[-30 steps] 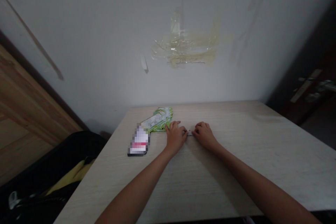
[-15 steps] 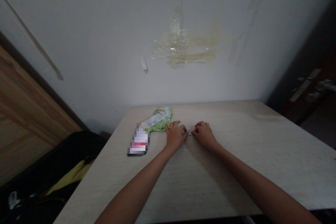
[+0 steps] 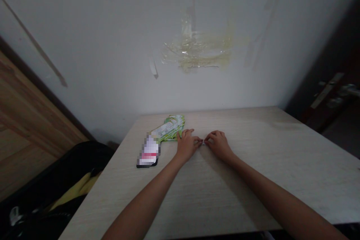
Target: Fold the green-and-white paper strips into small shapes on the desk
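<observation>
Both my hands rest on a pale wooden table (image 3: 253, 172), fingertips meeting at its far middle. My left hand (image 3: 188, 145) and my right hand (image 3: 218, 144) each pinch a tiny pale object (image 3: 203, 142) between thumb and forefinger; it is too small to name. Just left of my left hand lies a stack of green and white paper packets (image 3: 169, 128), touching or nearly touching my fingers.
A phone with a blurred screen (image 3: 149, 152) lies left of the packets. A white wall with old tape residue (image 3: 197, 50) stands behind the table. A black and yellow bag (image 3: 56, 187) sits on the floor at left, a door handle (image 3: 337, 93) at right.
My fingertips have drawn slightly closer together around the tiny object. The arms have barely moved.
</observation>
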The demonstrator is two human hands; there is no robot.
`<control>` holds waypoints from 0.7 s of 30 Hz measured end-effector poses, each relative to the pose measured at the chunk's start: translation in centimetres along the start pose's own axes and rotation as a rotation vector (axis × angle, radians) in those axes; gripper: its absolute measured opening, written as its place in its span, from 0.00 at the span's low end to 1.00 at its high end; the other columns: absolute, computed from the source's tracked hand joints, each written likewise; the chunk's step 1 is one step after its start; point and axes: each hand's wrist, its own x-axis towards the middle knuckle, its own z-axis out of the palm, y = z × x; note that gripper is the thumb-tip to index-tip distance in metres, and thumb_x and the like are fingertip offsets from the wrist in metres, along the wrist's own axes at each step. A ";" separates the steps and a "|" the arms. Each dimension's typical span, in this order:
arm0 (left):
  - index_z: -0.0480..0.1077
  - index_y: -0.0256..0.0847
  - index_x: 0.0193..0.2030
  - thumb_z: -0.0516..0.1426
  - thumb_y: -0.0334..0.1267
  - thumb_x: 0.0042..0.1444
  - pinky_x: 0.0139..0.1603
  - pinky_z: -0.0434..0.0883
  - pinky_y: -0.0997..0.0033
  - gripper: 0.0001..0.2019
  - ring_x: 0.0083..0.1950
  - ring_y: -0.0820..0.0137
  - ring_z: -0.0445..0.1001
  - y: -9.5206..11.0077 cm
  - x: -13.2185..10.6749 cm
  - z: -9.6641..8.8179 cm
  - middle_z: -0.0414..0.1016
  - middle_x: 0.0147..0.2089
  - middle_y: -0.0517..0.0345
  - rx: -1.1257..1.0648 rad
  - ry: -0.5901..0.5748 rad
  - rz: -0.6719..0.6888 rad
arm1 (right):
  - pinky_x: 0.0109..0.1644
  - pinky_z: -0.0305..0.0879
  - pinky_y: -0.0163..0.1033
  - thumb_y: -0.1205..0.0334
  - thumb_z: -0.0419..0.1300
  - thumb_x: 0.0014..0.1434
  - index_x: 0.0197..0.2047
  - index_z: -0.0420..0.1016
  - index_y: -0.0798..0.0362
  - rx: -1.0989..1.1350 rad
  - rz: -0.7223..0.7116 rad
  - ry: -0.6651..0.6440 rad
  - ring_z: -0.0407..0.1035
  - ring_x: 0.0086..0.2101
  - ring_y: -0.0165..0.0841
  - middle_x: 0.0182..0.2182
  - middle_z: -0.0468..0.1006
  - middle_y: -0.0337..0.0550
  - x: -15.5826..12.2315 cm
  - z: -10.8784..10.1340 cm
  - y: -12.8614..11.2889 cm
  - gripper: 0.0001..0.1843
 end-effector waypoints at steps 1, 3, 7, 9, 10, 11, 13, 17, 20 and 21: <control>0.77 0.59 0.45 0.58 0.48 0.58 0.67 0.40 0.36 0.10 0.68 0.55 0.51 -0.1 0.1 0.0 0.63 0.64 0.59 -0.003 -0.007 -0.004 | 0.54 0.56 0.46 0.56 0.62 0.58 0.40 0.79 0.48 0.008 -0.001 -0.001 0.62 0.50 0.43 0.44 0.72 0.48 0.0 0.0 0.0 0.08; 0.77 0.59 0.45 0.59 0.49 0.58 0.66 0.40 0.35 0.10 0.68 0.54 0.51 -0.2 0.2 0.1 0.63 0.64 0.59 -0.005 -0.012 -0.013 | 0.54 0.57 0.46 0.55 0.63 0.57 0.38 0.80 0.48 0.019 0.004 0.002 0.62 0.49 0.43 0.43 0.73 0.48 0.0 0.0 0.1 0.08; 0.78 0.59 0.44 0.60 0.50 0.56 0.66 0.40 0.33 0.10 0.68 0.54 0.53 -0.3 0.3 0.3 0.64 0.63 0.57 -0.009 -0.002 -0.016 | 0.54 0.58 0.45 0.55 0.65 0.55 0.38 0.80 0.48 0.018 0.031 0.007 0.62 0.49 0.43 0.44 0.73 0.49 0.1 0.0 0.1 0.08; 0.78 0.59 0.44 0.59 0.51 0.56 0.66 0.40 0.33 0.10 0.67 0.54 0.54 -0.2 0.3 0.3 0.65 0.63 0.57 -0.018 0.007 -0.016 | 0.53 0.58 0.45 0.55 0.65 0.55 0.38 0.80 0.48 0.014 0.032 -0.001 0.63 0.49 0.43 0.44 0.72 0.49 0.2 0.0 0.2 0.09; 0.78 0.59 0.44 0.59 0.51 0.56 0.66 0.40 0.34 0.10 0.67 0.54 0.54 -0.2 0.3 0.3 0.65 0.62 0.56 -0.022 0.009 -0.020 | 0.53 0.58 0.45 0.54 0.65 0.55 0.38 0.81 0.48 0.014 0.031 -0.004 0.63 0.49 0.43 0.44 0.72 0.49 0.2 0.1 0.2 0.09; 0.78 0.59 0.43 0.59 0.51 0.56 0.66 0.39 0.34 0.10 0.67 0.54 0.55 -0.1 0.3 0.2 0.66 0.62 0.56 -0.026 0.009 -0.026 | 0.53 0.58 0.45 0.54 0.65 0.55 0.38 0.81 0.48 0.014 0.031 -0.005 0.63 0.49 0.43 0.44 0.72 0.49 0.3 0.1 0.2 0.09; 0.78 0.59 0.43 0.60 0.51 0.56 0.66 0.40 0.34 0.10 0.67 0.54 0.55 0.0 0.3 0.2 0.66 0.61 0.56 -0.032 0.007 -0.040 | 0.53 0.58 0.45 0.54 0.65 0.54 0.37 0.81 0.48 0.020 0.037 -0.005 0.63 0.49 0.43 0.44 0.72 0.49 0.3 0.2 0.3 0.09; 0.78 0.59 0.44 0.60 0.51 0.55 0.66 0.40 0.33 0.10 0.66 0.53 0.56 0.1 0.3 0.2 0.67 0.61 0.54 -0.031 0.006 -0.057 | 0.53 0.59 0.45 0.54 0.66 0.54 0.37 0.81 0.48 0.028 0.048 0.008 0.63 0.49 0.43 0.43 0.72 0.49 0.3 0.2 0.3 0.09; 0.77 0.59 0.44 0.60 0.51 0.56 0.65 0.39 0.31 0.10 0.66 0.52 0.55 0.2 0.2 0.3 0.67 0.60 0.54 -0.015 0.015 -0.038 | 0.54 0.58 0.45 0.55 0.66 0.54 0.37 0.81 0.48 0.037 0.035 0.009 0.63 0.48 0.42 0.43 0.72 0.49 0.2 0.0 0.1 0.08; 0.77 0.58 0.44 0.60 0.51 0.56 0.65 0.38 0.31 0.10 0.67 0.52 0.55 0.2 0.1 0.4 0.67 0.60 0.54 -0.008 0.020 -0.026 | 0.54 0.58 0.45 0.55 0.66 0.54 0.37 0.81 0.48 0.040 0.032 0.010 0.63 0.48 0.42 0.43 0.72 0.49 0.2 0.0 0.0 0.08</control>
